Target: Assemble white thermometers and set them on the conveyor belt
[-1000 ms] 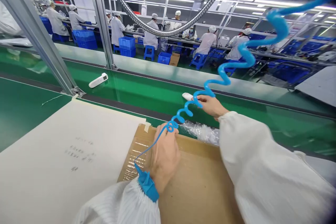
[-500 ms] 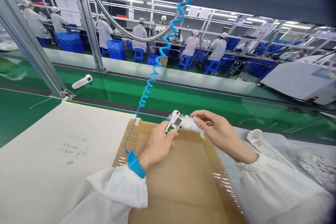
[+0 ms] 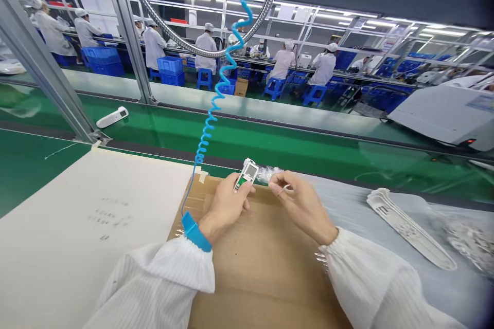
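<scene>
My left hand is closed around a white handheld device whose open front shows a small grey screen and a green circuit board. The device is tilted, above the far edge of a cardboard sheet. Just right of it, my right hand has thumb and fingers pinched together. Something small and pale shows at those fingers, too small to name. Clear plastic wrap lies behind, between the two hands. A blue wrist strap sits on my left wrist.
A coiled blue cord rises from the strap. A similar white device lies on the green conveyor belt. White plastic shell parts and a bag of small parts are at right. Several people work at benches beyond.
My right hand has moved left and nearer to me, its fingers now pinched together. The device in my left hand has shifted slightly left. More of the shell parts at right shows.
</scene>
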`<state>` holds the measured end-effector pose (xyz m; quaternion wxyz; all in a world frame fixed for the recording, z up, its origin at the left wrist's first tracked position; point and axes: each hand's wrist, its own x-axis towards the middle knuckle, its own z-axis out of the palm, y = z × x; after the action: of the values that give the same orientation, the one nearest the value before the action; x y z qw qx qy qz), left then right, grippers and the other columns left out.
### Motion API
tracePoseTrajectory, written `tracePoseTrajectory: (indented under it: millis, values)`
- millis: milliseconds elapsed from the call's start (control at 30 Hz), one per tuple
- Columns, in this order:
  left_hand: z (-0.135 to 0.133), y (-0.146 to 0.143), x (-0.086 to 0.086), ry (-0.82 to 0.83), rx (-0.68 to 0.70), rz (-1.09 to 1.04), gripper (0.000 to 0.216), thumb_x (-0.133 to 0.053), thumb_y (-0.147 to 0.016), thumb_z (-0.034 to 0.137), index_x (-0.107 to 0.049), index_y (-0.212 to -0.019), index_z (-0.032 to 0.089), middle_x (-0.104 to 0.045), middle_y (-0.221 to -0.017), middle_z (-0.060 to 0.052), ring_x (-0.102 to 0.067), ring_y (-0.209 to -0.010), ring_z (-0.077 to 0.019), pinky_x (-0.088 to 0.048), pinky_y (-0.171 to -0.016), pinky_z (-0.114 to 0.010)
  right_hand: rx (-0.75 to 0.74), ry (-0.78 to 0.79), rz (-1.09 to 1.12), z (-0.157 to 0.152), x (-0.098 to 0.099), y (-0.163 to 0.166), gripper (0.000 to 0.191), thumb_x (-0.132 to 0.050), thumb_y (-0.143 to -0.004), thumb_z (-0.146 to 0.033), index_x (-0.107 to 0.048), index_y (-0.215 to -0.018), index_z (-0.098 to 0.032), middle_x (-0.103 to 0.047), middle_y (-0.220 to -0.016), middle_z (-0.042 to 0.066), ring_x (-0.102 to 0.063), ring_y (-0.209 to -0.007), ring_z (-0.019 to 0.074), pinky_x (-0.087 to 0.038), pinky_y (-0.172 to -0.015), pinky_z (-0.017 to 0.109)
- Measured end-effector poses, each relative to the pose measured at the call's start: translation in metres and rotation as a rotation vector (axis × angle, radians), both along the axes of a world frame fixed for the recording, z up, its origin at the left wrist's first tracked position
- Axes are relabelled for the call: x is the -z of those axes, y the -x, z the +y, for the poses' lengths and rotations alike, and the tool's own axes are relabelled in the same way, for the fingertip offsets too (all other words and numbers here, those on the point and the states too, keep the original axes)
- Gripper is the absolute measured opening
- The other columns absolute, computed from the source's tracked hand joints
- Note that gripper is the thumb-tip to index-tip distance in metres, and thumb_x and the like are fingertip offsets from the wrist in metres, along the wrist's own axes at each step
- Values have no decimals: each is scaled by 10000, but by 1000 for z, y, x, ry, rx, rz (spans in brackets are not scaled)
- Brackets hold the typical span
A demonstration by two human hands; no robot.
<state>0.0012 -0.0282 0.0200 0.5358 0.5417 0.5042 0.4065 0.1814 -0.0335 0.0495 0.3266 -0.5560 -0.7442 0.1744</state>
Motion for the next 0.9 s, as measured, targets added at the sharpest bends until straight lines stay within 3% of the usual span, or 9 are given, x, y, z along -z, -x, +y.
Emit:
tracePoseTrajectory:
  millis: [100, 200, 333, 433, 567, 733, 800, 900]
  values:
    - [-2, -2, 0, -53, 14, 17, 199, -502, -932, 352, -572, -1019, 188, -702, -957, -27, -557, -523, -77, -436, -536, -226, 69, 168, 320, 5, 6, 11, 280, -570, -907, -479, -632, -855, -211, -660, -880, 34, -573, -796, 185, -430, -729, 327]
    - [-8, -3, -3, -105, 16, 80, 218, -496, -936, 356, -588, -1055, 198, -682, -853, -6, -563, -527, -100, -425, -556, -239, 123, 229, 510, 11, 12, 24, 368, -639, -834, -568, -628, -847, -201, -666, -839, 42, -585, -767, 187, -450, -721, 328]
    - [-12, -4, -7, -153, -3, 188, 228, -487, -943, 342, -612, -1082, 212, -617, -665, 18, -573, -567, -149, -404, -597, -252, 204, 243, 621, 12, 16, 36, 421, -688, -767, -615, -624, -807, -201, -655, -774, 36, -578, -719, 188, -452, -693, 327]
    - [-10, -3, -8, -174, -48, 275, 219, -511, -929, 309, -630, -1097, 235, -674, -765, -13, -621, -681, -182, -398, -643, -258, 181, 224, 622, 2, 11, 41, 384, -668, -786, -588, -618, -760, -208, -623, -755, 17, -537, -712, 175, -420, -677, 311]
    - [-3, 0, -3, -112, -219, 402, 184, -516, -923, 283, -638, -1039, 210, -704, -845, -62, -652, -783, -218, -406, -698, -281, 107, 193, 481, -5, 2, 37, 347, -553, -882, -547, -555, -760, -223, -570, -753, -7, -491, -702, 158, -384, -660, 290]
    - [5, 6, 3, -8, -259, 234, 218, -487, -940, 342, -613, -1019, 182, -673, -699, -26, -597, -551, -160, -418, -601, -264, 393, 96, -135, 27, 21, -2, 236, -444, -905, -367, -518, -739, -215, -636, -832, 64, -583, -824, 230, -403, -776, 379]
    - [5, 6, 4, -1, -249, 181, 211, -493, -932, 337, -611, -1000, 174, -663, -677, -18, -578, -510, -140, -418, -564, -249, 436, 97, -252, 37, 31, -22, 167, -482, -859, -321, -538, -750, -209, -655, -860, 83, -600, -870, 262, -391, -822, 425]
    - [4, 5, 5, -9, -249, 139, 208, -511, -919, 342, -614, -982, 173, -655, -661, -10, -578, -508, -128, -415, -525, -227, 425, 95, -303, 35, 35, -56, 186, -525, -849, -390, -587, -891, -220, -685, -943, 45, -623, -839, 223, -416, -836, 393]
